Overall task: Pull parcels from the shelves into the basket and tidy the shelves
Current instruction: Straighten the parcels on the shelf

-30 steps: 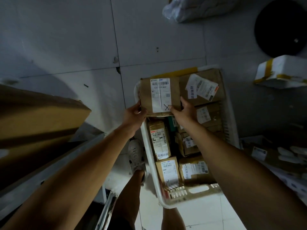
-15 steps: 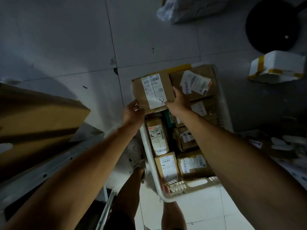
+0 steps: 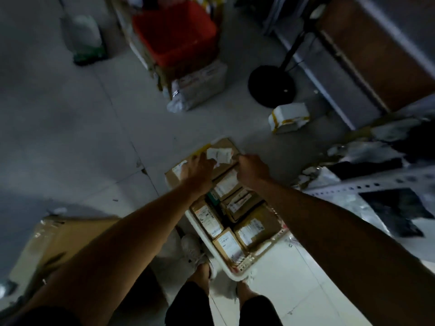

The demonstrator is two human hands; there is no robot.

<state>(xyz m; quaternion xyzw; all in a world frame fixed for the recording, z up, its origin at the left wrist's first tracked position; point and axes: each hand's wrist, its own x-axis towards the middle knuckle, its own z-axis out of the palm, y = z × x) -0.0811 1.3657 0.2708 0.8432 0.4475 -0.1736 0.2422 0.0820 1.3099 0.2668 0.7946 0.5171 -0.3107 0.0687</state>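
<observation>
Both hands reach to the far end of the basket (image 3: pixel 231 276). The left hand (image 3: pixel 199 169) lies palm down on a flat carton (image 3: pixel 175 176) at the far left corner, fingers spread over its label; whether they grip an edge cannot be told. The right hand (image 3: pixel 253 168) is closed in a fist at the far right rim, beside a second carton (image 3: pixel 223 147) with a crumpled white label; what the fist holds is hidden.

The white basket stands on the floor (image 3: pixel 94 137), its long axis running from near right to far left. It is packed with brown parcels (image 3: pixel 251 228), most lying flat with labels up; the near ones lie lengthwise along the basket. The two far cartons rest on top, overhanging the far rim.

The floor is pale grey tile, dim and blurred by motion. A white shoe (image 3: pixel 193 250) stands just left of the basket. A large cardboard box (image 3: pixel 70 238) lies near left. Far off stand a red crate (image 3: pixel 174 31) on stacked cartons, a grey bag (image 3: pixel 200 88) below it, and a white jug (image 3: pixel 86 36) to the left. A black round stand base (image 3: pixel 271 87) and a white parcel with yellow tape (image 3: pixel 289 117) lie far right. A metal shelf (image 3: pixel 367 184) with grey and black bags fills the right.
</observation>
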